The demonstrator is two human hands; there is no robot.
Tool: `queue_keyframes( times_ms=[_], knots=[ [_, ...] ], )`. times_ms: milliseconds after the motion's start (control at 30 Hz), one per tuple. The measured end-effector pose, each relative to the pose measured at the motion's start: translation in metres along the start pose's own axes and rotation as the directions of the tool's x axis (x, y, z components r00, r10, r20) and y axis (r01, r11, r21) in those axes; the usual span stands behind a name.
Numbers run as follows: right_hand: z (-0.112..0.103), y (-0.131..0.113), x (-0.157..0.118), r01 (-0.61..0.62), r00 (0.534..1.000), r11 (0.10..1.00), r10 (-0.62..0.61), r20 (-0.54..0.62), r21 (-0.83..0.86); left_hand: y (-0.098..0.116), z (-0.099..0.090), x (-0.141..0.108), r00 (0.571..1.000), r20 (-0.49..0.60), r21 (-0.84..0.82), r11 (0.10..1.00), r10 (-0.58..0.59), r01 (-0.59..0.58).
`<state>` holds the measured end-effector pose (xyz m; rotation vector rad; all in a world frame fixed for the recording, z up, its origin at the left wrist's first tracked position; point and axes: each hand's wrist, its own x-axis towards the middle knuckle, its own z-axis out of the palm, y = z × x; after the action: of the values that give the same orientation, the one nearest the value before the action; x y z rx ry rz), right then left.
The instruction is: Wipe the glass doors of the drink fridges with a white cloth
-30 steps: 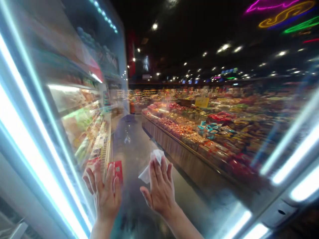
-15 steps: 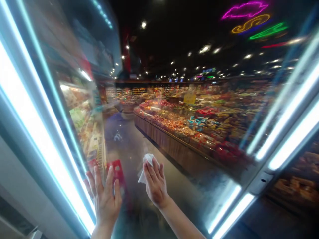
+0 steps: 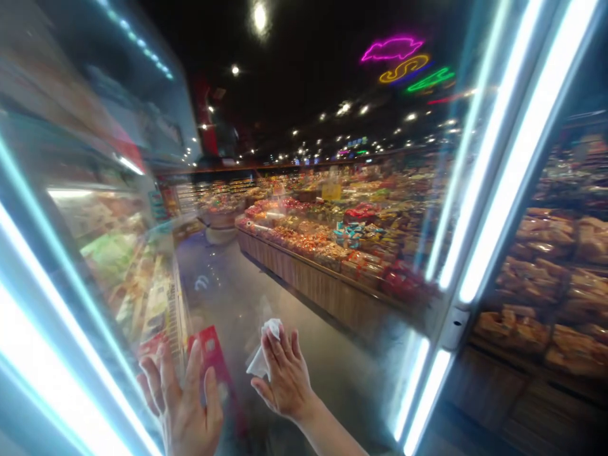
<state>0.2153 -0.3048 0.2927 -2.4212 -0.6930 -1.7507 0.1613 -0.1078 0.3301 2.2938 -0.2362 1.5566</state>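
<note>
My left hand [image 3: 185,402] is at the lower left, fingers spread, its palm facing a glass pane [image 3: 342,367]. No object shows in it. Just above its fingertips, a red card-like sign [image 3: 213,354] appears on or through the glass. To the right, my right hand [image 3: 287,377] lies flat with a crumpled white tissue [image 3: 257,363] under its fingers, pressed to the pane. One tissue corner sticks out on the left, near the thumb. Smudges and reflections show on the glass.
Bright light tubes [image 3: 525,145] line the metal frame at right, and another tube [image 3: 52,380] glares at left. Beyond the glass run a floor aisle and a long wood-sided counter [image 3: 304,266] heaped with packaged goods. A chilled shelf [image 3: 114,253] shows at left.
The view has turned, so the scene shifts left and more of the right-hand shelves shows. Both hands appear lower in view. My right thumb now sticks out to the left; the tissue stays under the fingers.
</note>
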Motion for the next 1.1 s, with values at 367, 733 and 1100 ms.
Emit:
queue_keyframes(
  times_ms=[367, 733, 1100],
  knots=[
    [-0.021, 0.056, 0.0, 0.077, 0.997, 0.995, -0.075, 0.033, -0.059, 0.023, 0.021, 0.005, 1.0, -0.013, 0.013, 1.0, -0.016, 0.016],
    [-0.032, 0.146, -0.103, -0.217, 0.976, 0.964, 0.211, -0.053, -0.152, 0.098, 0.065, 0.01, 0.992, 0.005, -0.107, 0.986, 0.126, -0.125],
    [-0.06, 0.204, -0.074, -0.28, 0.96, 0.95, 0.277, -0.039, -0.135, 0.165, 0.087, 0.018, 0.985, 0.016, -0.137, 0.976, 0.171, -0.167]
  ],
)
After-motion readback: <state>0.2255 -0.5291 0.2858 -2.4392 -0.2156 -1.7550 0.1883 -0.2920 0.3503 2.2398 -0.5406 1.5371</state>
